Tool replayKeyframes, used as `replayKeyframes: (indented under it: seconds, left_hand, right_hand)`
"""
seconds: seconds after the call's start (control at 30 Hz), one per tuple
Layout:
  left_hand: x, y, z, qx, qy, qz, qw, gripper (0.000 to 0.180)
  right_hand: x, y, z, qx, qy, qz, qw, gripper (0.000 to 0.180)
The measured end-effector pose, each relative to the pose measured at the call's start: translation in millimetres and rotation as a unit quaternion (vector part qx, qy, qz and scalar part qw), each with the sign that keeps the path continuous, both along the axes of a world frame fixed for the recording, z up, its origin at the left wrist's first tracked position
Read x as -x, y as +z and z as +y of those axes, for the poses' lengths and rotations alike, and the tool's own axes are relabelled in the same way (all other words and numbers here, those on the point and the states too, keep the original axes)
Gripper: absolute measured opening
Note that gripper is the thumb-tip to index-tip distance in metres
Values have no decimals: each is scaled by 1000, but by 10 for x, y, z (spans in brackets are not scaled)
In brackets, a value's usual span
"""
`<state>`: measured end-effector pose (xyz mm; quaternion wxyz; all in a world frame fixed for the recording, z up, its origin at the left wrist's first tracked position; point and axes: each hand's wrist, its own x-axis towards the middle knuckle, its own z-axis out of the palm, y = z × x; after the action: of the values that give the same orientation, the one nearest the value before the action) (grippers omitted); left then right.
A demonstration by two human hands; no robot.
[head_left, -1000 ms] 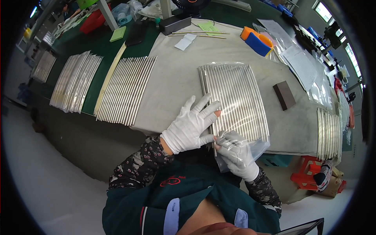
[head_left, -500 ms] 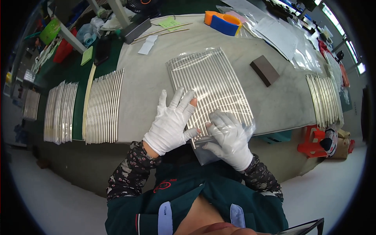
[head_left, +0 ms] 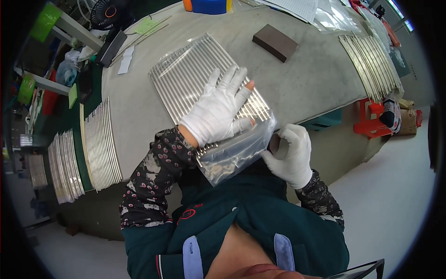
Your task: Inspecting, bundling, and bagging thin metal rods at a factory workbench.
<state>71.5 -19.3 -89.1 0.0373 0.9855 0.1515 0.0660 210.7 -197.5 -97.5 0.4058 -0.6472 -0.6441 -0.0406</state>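
Observation:
A row of slim silvery metal rods lies side by side in a clear plastic bag on the grey tabletop. The bag's loose, rod-free end hangs toward me past the table's front edge. My left hand, in a white glove with bare thumb and forefinger tips, rests flat on the bagged rods, fingers spread. Just right of the loose end is my right hand, also gloved in white. Its fingers are curved, with a gap between them and the thumb. The thumb tip is close to the bag's edge; whether it touches I cannot tell.
A dark brown block sits beyond the bag. More rods are stacked at the left, bagged bundles beside them, and another stack at far right. A blue tape dispenser stands at the back, a red stool below right.
My right hand has come off the bag and moved right of its loose end. My left hand has shifted further onto the rods. The whole view has turned, and the bag appears more slanted.

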Motion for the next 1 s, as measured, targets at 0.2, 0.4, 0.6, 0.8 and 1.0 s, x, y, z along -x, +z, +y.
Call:
replayKeyframes:
  seconds: [0.2,0.4,0.6,0.8,1.0]
  left_hand:
    - [468,201,-866,139,46,-93,985,98]
    - [630,-97,-1014,-114,171,-220,954,23]
    - [786,-173,-1155,-121,156,-265,944,25]
    - [1070,-287,-1462,-104,172,-288,936,27]
    - [1334,-542,-1729,129,318,-400,850,37]
  right_hand:
    - [118,-77,417,-149,-39,-114,982,39]
    - [-13,-287,536,-180,-142,-145,962,26]
    - [33,-354,304,-169,-135,-175,960,25]
    - [230,-327,-274,-139,-46,-155,977,27]
    - [115,-497,-657,85,4,97,992,22]
